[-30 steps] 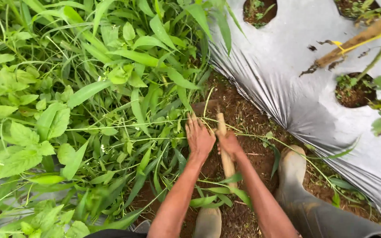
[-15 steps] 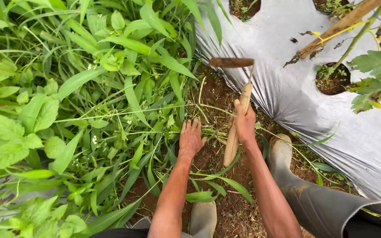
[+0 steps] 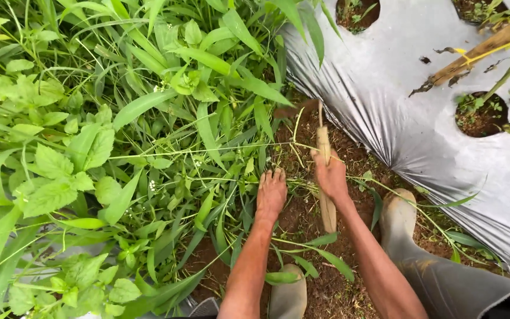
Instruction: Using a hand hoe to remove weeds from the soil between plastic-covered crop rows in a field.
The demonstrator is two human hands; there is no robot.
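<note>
My right hand (image 3: pixel 330 173) grips the wooden handle of a small hoe (image 3: pixel 324 177). Its dark blade (image 3: pixel 295 110) is blurred and sits low at the edge of the weeds, by the bare soil (image 3: pixel 302 218). My left hand (image 3: pixel 271 194) is flat and fingers together, palm down on the grass stems and weeds (image 3: pixel 196 171) just left of the hoe handle. Long green stems run across under both hands.
A dense mass of tall grass and broad-leaved weeds (image 3: pixel 90 147) fills the left. Silver plastic mulch (image 3: pixel 408 118) with round planting holes (image 3: pixel 482 114) covers the bed on the right. A bamboo stake (image 3: pixel 485 47) leans there. My grey rubber boots (image 3: pixel 405 236) stand on the soil.
The hoe was raised half a second ago and has swung down; its blade is now low at the weeds. My left hand let go of the handle and moved onto the weeds.
</note>
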